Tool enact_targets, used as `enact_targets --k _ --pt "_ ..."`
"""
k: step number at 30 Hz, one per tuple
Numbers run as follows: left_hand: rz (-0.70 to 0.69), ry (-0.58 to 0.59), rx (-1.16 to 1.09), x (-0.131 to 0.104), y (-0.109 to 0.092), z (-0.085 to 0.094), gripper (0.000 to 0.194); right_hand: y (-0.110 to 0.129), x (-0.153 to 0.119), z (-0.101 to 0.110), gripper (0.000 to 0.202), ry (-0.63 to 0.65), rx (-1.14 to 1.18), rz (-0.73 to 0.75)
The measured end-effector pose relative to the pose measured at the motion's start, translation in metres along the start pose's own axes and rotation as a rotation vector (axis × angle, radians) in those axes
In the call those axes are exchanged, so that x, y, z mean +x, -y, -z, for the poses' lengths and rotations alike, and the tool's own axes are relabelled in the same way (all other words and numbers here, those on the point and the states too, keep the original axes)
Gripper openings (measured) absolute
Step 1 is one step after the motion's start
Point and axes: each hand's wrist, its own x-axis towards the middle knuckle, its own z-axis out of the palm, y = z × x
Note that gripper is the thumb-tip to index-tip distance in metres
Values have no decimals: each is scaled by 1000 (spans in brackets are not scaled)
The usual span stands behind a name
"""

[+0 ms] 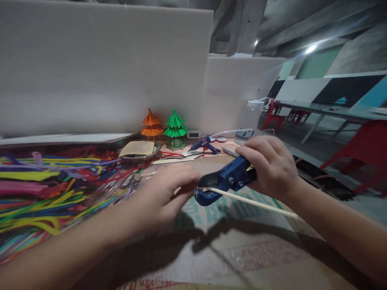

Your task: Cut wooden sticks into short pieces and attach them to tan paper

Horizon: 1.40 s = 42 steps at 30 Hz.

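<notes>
My right hand (270, 165) is closed around the handles of a blue pipe cutter (231, 177), whose dark blade and curved jaw point left. A thin pale stick (250, 199) lies across the cutter's jaws and runs right, below my right wrist. My left hand (173, 187) pinches at the left side of the jaws, where the stick's end sits; the fingertips partly hide that end. Both hands are above a cardboard sheet (256, 262) with green and red printing, and their shadows fall on it.
Colourful pipe cleaners (39, 201) are heaped at left. Behind stand an orange tree-shaped model (151, 125), a green one (175, 127), a dish (151, 152), a blue glue gun (204, 144) and a clear bottle (248, 121). White boards (105, 72) rise behind; red chairs (359, 149) stand at right.
</notes>
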Motion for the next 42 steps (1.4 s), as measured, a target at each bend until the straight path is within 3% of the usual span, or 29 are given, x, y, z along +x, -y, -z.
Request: enact_targets --k 13,22,28,33,37,42 --pt "-40 -6 21 -1 -4 -1 20 -5 -2 7 24 -50 -57 45" --pt "-90 25 68 -1 -4 -2 23 -11 -2 10 18 -155 -142 136" --pt "-71 56 81 -2 -7 -3 21 -16 -7 5 10 -151 -105 92" --pt "-85 69 94 -3 -7 -3 21 -17 -7 5 15 -88 -177 66" --pt "-109 74 85 -4 -6 -3 22 -16 -7 7 17 -130 -235 127" --pt "-98 61 118 -5 -7 -5 23 -16 -7 4 19 -88 -224 68"
